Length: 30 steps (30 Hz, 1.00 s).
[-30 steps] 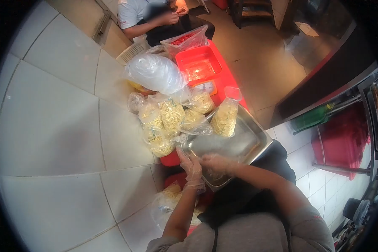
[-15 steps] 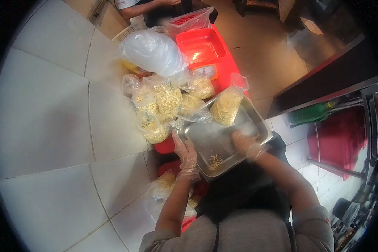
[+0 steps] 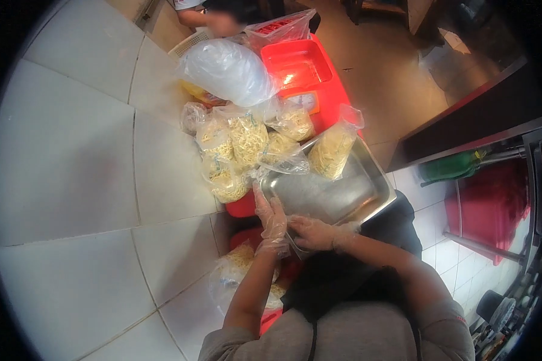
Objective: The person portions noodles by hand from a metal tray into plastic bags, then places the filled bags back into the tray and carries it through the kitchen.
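Observation:
A rectangular metal tray [image 3: 349, 192] lies tilted in front of me. My left hand [image 3: 272, 225], in a clear plastic glove, grips its left rim, thumb inside and fingers along the outside. My right hand [image 3: 316, 233], also gloved, lies at the tray's near left corner, its fingertips close to my left hand. Its fingers are curled together; what they hold, if anything, is hidden. A clear bag of noodles [image 3: 331, 153] stands at the tray's far side. More bagged noodles [image 3: 247, 141] are heaped beyond the left rim.
A large bulging clear plastic bag [image 3: 226, 72] sits behind the noodle bags. A red basin [image 3: 298, 63] and a dial scale [image 3: 304, 101] stand on the red surface. More bagged noodles [image 3: 238, 262] lie low at left. Another person's arm [image 3: 196, 17] shows at the top.
My right hand has moved left and nearer me, from the tray's right part to its near left corner. The loose noodle strands there no longer show. My left hand stays at the rim.

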Available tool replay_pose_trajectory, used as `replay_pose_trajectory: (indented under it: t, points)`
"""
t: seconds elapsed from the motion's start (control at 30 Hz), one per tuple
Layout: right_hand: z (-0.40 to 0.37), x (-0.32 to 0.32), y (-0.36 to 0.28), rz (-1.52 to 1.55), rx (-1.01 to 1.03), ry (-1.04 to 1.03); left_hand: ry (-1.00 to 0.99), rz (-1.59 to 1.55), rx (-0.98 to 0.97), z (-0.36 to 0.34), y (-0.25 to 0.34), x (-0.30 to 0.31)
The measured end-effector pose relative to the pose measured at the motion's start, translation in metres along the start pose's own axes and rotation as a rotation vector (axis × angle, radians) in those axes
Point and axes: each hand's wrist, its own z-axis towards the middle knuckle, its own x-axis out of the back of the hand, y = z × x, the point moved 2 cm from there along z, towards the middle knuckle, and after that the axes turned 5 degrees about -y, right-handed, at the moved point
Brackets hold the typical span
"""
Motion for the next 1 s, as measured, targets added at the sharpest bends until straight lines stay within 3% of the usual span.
replay_pose_trajectory:
  t: [0.07,0.2,0.4,0.5,0.6,0.7,0.8,0.83,0.9,0.97,1.0]
  points:
    - [-0.011,0.01,-0.021,0.118,-0.111,-0.113,0.01,0.075,-0.032,-0.001,-0.004,0.002]
    - [-0.024,0.026,-0.054,-0.163,-0.196,-0.229,-0.016,0.05,-0.027,0.002,-0.006,0.001]
    - [-0.014,0.015,-0.053,-0.264,-0.082,-0.226,0.017,0.1,-0.04,0.001,-0.008,0.0]
    - [-0.009,0.031,-0.063,-0.141,-0.279,-0.409,0.007,0.062,-0.063,0.003,-0.007,-0.001]
    - [-0.007,0.029,-0.059,-0.122,-0.259,-0.409,0.027,0.074,-0.044,0.0,-0.009,-0.002]
    - [-0.007,0.028,-0.05,-0.103,-0.142,-0.16,0.038,0.094,-0.047,0.002,-0.013,-0.002]
    - [0.009,0.037,-0.022,0.295,-0.361,-0.135,0.128,0.312,-0.057,0.0,0.018,0.005]
    - [0.009,0.046,-0.018,0.546,-0.496,-0.072,0.24,0.322,-0.216,0.001,0.025,0.008]
    - [0.003,0.069,-0.019,1.057,-0.75,0.066,0.215,0.313,-0.328,0.008,0.046,0.014]
    - [0.009,0.106,-0.037,1.279,-0.729,0.097,0.194,0.311,-0.463,0.024,0.058,0.016]
    - [0.016,0.119,-0.042,1.39,-0.714,0.109,0.118,0.316,-0.409,0.038,0.057,0.015]
